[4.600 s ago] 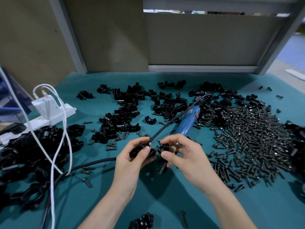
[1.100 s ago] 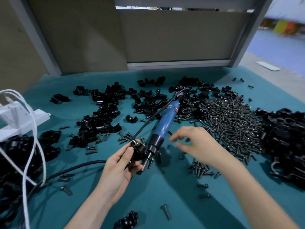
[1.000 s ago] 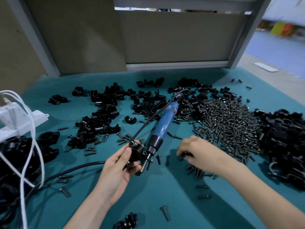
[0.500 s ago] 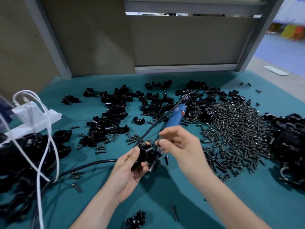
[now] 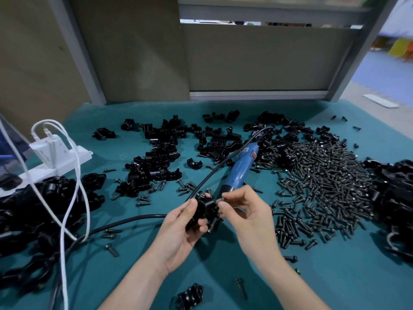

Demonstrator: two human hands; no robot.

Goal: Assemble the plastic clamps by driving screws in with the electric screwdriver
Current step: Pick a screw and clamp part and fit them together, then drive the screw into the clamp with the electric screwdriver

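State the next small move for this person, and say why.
Probably seat the screw into the clamp: the right hand pinches it at the clamp's side, the left hand holds the clamp, and the electric screwdriver lies unheld on the mat.

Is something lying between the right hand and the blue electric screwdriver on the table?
Nothing visible does. The electric screwdriver lies just behind the right hand, but that hand pinches a screw at the clamp in the left hand.
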